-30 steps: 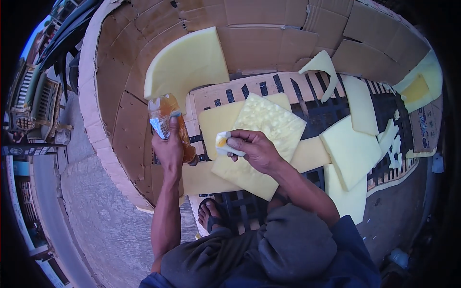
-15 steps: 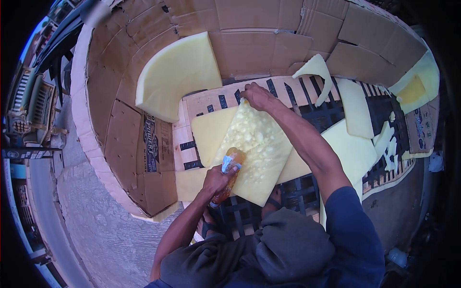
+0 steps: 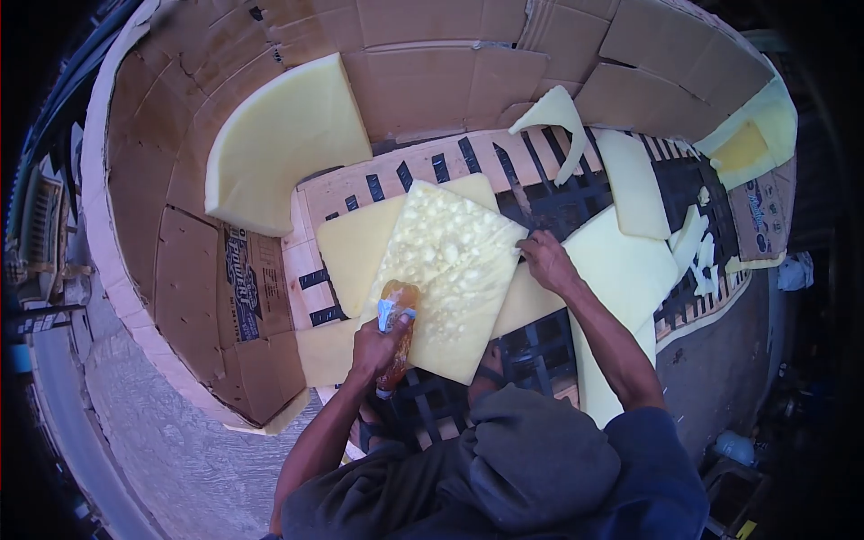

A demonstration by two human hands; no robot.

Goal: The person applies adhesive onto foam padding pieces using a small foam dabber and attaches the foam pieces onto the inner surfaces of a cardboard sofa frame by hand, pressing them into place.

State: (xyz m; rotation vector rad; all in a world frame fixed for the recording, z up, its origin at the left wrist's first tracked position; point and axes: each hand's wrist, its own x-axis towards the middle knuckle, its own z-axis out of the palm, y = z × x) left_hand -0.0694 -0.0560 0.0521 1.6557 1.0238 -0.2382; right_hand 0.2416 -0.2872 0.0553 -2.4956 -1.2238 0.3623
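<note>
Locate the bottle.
In the head view, the bottle is in the left hand, just left of centre, at the lower-left edge of the bumpy foam sheet.

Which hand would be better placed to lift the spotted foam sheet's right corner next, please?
Probably the right hand: it is at that corner of the spotted foam sheet, while the left hand grips the plastic bottle.

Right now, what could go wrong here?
Left hand grips the bottle; if uncapped (I can't tell), it might drip.
Right hand is at a corner of the blotchy sheet and could drag it askew.
Its near corner overlaps the webbing, so pressing there may make it sag.
</note>
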